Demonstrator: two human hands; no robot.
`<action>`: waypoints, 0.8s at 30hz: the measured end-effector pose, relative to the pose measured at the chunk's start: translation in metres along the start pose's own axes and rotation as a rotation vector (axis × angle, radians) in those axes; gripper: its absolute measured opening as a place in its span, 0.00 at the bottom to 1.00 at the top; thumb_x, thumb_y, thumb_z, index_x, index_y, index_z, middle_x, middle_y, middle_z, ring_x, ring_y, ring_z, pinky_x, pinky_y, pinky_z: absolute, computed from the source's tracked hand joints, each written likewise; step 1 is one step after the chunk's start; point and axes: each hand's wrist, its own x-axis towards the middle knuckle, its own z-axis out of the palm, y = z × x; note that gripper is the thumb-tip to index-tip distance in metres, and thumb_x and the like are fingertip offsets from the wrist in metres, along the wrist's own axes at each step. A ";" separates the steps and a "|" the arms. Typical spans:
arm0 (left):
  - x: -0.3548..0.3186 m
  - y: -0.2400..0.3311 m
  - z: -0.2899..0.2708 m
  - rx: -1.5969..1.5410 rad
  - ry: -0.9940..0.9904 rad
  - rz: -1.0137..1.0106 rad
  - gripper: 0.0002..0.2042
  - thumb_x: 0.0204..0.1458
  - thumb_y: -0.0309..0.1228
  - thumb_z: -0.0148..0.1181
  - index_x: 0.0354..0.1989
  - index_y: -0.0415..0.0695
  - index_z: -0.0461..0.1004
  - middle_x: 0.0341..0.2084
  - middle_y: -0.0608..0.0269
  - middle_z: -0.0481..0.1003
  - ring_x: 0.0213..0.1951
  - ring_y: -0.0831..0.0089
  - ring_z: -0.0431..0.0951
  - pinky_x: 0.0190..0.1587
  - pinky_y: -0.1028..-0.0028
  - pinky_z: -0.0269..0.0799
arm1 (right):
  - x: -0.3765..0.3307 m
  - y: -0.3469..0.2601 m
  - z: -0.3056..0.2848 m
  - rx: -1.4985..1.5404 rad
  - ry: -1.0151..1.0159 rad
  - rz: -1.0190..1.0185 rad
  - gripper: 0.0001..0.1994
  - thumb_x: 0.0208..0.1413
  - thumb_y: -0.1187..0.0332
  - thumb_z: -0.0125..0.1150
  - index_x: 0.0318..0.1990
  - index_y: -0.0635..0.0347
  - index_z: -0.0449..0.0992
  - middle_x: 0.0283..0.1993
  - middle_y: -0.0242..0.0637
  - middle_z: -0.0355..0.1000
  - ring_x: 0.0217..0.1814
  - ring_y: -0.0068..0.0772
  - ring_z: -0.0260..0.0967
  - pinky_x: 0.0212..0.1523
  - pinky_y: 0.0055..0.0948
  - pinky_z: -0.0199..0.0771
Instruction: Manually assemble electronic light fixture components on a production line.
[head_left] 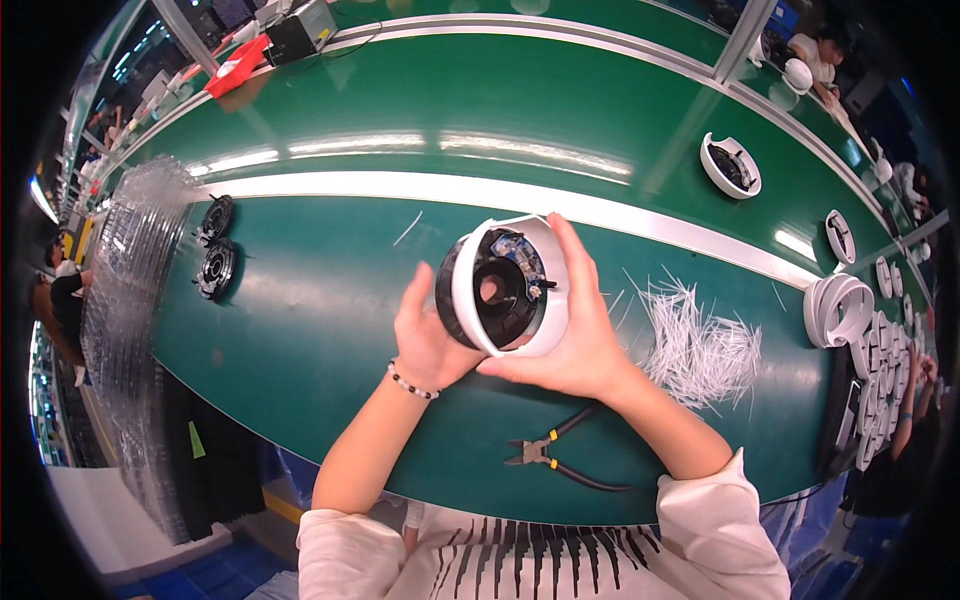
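Both of my hands hold up a round white housing (548, 322) with a black inner part, its open side toward me. Inside it I see a black ring and a small clear part with coloured wires. My left hand (425, 335) grips the black left side. My right hand (572, 340) wraps the white rim from the right, fingers reaching over the top. The housing is lifted above the green conveyor belt (330, 300).
Black-handled cutting pliers (548, 455) lie near the belt's front edge. A heap of white cable ties (700, 345) lies to the right. Two black round parts (215, 248) sit far left, another white housing (730, 165) far right, stacked white housings (840, 310) at the right edge.
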 end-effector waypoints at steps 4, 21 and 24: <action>0.005 0.004 0.000 0.072 0.175 0.021 0.27 0.50 0.51 0.33 0.49 0.41 0.60 0.45 0.54 0.65 0.47 0.62 0.65 0.51 0.63 0.60 | 0.000 -0.006 0.000 -0.114 -0.048 -0.091 0.61 0.15 0.57 0.75 0.59 0.63 0.36 0.59 0.52 0.41 0.61 0.46 0.44 0.57 0.38 0.49; -0.001 0.000 0.008 0.082 0.229 -0.063 0.31 0.50 0.57 0.27 0.50 0.44 0.61 0.45 0.56 0.66 0.45 0.63 0.68 0.47 0.64 0.65 | 0.001 -0.015 -0.002 -0.257 -0.227 -0.201 0.56 0.15 0.61 0.72 0.57 0.62 0.43 0.59 0.51 0.43 0.60 0.54 0.41 0.55 0.45 0.48; -0.002 0.000 0.007 0.049 0.195 -0.108 0.37 0.45 0.63 0.25 0.51 0.44 0.59 0.46 0.54 0.64 0.46 0.61 0.67 0.48 0.62 0.64 | 0.003 -0.028 -0.012 -0.309 -0.329 -0.220 0.56 0.15 0.61 0.72 0.57 0.63 0.43 0.59 0.50 0.44 0.60 0.52 0.42 0.56 0.44 0.47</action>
